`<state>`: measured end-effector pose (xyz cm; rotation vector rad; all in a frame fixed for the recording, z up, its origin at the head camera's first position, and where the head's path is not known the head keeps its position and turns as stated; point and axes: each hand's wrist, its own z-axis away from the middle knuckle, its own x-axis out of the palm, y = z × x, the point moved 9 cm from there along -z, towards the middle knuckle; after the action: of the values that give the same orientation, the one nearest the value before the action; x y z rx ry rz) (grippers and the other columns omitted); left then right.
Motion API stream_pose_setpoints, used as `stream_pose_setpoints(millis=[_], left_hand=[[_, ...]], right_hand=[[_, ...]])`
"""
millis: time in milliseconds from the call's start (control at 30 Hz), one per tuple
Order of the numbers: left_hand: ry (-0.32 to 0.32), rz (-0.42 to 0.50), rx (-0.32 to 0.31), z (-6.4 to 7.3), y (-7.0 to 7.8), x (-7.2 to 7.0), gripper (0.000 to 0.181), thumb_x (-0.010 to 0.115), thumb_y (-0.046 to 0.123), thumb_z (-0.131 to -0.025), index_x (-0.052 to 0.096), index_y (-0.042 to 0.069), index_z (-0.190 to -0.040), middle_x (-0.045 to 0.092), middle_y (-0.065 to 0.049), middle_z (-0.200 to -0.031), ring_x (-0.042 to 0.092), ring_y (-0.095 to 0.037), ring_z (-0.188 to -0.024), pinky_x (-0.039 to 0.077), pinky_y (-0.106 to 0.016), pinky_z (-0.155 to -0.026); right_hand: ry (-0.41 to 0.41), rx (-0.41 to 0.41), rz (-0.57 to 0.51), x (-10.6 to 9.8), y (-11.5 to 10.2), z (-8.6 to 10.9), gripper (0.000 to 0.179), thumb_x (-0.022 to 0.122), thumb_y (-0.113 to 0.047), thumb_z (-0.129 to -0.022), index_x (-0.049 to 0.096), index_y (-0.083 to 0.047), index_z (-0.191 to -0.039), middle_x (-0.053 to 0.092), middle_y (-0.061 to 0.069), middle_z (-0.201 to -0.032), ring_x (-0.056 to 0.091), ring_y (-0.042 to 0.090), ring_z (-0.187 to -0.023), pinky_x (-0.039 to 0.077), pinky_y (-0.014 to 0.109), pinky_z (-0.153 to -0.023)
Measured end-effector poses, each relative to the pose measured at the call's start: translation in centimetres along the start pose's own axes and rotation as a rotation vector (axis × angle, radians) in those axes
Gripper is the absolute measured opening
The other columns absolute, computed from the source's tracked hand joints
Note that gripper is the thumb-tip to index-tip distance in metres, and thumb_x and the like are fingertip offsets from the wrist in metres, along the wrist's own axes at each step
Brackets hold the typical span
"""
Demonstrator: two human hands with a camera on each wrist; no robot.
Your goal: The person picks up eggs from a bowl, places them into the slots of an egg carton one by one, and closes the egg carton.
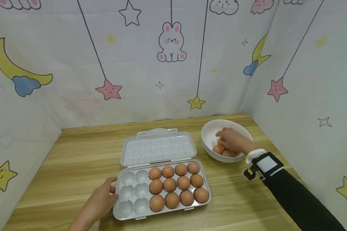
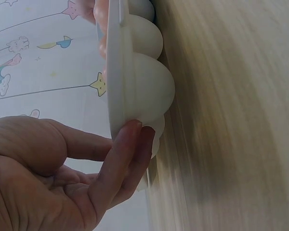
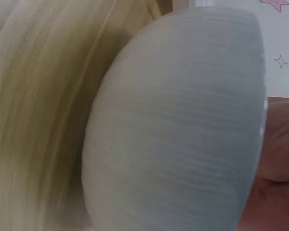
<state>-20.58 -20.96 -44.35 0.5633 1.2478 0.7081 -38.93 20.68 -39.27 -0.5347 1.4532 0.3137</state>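
On the table lies an open plastic egg carton. Brown eggs fill its middle and right cups, while the two leftmost columns hold none. My left hand grips the carton's left end; the left wrist view shows fingers curled beneath the rim and against a cup. Inside the white bowl at the right, my right hand reaches down over several brown eggs. One egg sits right beneath its fingers. From the right wrist, the bowl wall hides the fingertips, so their hold is unclear.
The carton's dimpled lid is folded back flat behind the egg cups. Wood-grain table extends to the left and in front of the bowl. Printed cloth walls stand behind and at both sides.
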Motion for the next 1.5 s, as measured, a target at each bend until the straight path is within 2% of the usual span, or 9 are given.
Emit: stream_pose_setpoints(millis=[167,233,367,467,667,833,1067,1233,1500], left_hand=[[-0.004,-0.004,0.0,0.0,0.1,0.1,0.057,0.057,-0.007,-0.086,0.035,-0.009,-0.138,0.06,-0.017,-0.098,0.062,-0.024,-0.076,0.054,-0.031,-0.049],[-0.002,-0.004,0.004,0.0,0.2,0.1,0.056,0.057,-0.007,-0.086,0.035,-0.009,-0.138,0.06,-0.017,-0.098,0.062,-0.024,-0.076,0.054,-0.031,-0.049],[-0.001,-0.003,0.009,0.0,0.3,0.0,0.056,0.056,-0.007,-0.087,0.034,-0.009,-0.138,0.06,-0.018,-0.099,0.062,-0.025,-0.076,0.054,-0.031,-0.049],[-0.004,0.0,0.007,0.0,0.4,0.0,0.056,0.056,-0.006,-0.087,0.034,-0.009,-0.139,0.06,-0.018,-0.1,0.062,-0.025,-0.077,0.055,-0.032,-0.05],[-0.007,0.001,0.005,-0.1,0.4,0.1,0.056,0.056,-0.006,-0.087,0.034,-0.009,-0.139,0.06,-0.018,-0.1,0.062,-0.025,-0.078,0.055,-0.032,-0.051],[-0.003,0.002,0.012,-0.1,0.4,0.1,0.057,0.057,-0.006,-0.087,0.034,-0.009,-0.139,0.06,-0.018,-0.099,0.062,-0.025,-0.077,0.055,-0.032,-0.051],[0.0,-0.016,0.018,-0.1,0.5,0.1,0.056,0.057,-0.006,-0.087,0.035,-0.01,-0.138,0.061,-0.017,-0.098,0.062,-0.025,-0.078,0.055,-0.032,-0.052],[0.006,-0.014,0.014,-0.1,0.3,0.0,0.056,0.057,-0.006,-0.087,0.035,-0.009,-0.138,0.061,-0.017,-0.098,0.062,-0.025,-0.077,0.055,-0.032,-0.052],[0.009,-0.024,0.02,0.0,0.1,0.0,0.056,0.058,-0.006,-0.086,0.036,-0.01,-0.137,0.061,-0.016,-0.097,0.062,-0.024,-0.077,0.055,-0.032,-0.053]], right_hand=[[-0.06,0.064,0.015,1.0,0.3,-0.1,0.044,0.05,0.003,-0.084,0.065,-0.005,-0.124,0.059,0.007,-0.098,0.052,0.022,-0.09,0.046,0.036,-0.087],[-0.073,0.085,0.022,1.2,0.4,0.0,0.047,0.05,0.005,-0.081,0.066,-0.009,-0.123,0.057,0.005,-0.096,0.05,0.021,-0.089,0.047,0.035,-0.078],[-0.092,0.103,0.037,1.5,0.3,0.2,0.048,0.053,0.01,-0.07,0.068,-0.017,-0.107,0.052,0.003,-0.089,0.046,0.022,-0.084,0.04,0.034,-0.061],[-0.1,0.116,0.055,1.7,0.2,0.3,0.045,0.057,0.01,-0.065,0.064,-0.018,-0.099,0.048,0.002,-0.086,0.043,0.022,-0.084,0.035,0.035,-0.058],[-0.107,0.151,0.047,1.6,0.3,0.4,0.048,0.057,0.011,-0.068,0.065,-0.018,-0.106,0.05,0.002,-0.089,0.043,0.022,-0.087,0.036,0.038,-0.062],[-0.085,0.151,0.031,1.5,0.4,0.3,0.04,0.055,0.006,-0.08,0.065,-0.014,-0.113,0.055,0.001,-0.095,0.048,0.02,-0.089,0.043,0.039,-0.069],[0.045,0.022,0.01,0.4,-0.3,0.4,0.028,0.051,0.004,-0.086,0.066,-0.005,-0.107,0.061,0.005,-0.094,0.055,0.021,-0.088,0.049,0.036,-0.085],[0.102,0.002,0.011,-0.6,-0.3,0.6,0.026,0.051,-0.009,-0.094,0.063,-0.001,-0.115,0.062,0.011,-0.106,0.057,0.027,-0.099,0.046,0.04,-0.092],[0.157,0.005,-0.064,-2.7,-0.8,1.2,0.041,0.063,-0.009,-0.086,0.058,0.001,-0.126,0.061,0.017,-0.115,0.055,0.034,-0.11,0.043,0.047,-0.097]])
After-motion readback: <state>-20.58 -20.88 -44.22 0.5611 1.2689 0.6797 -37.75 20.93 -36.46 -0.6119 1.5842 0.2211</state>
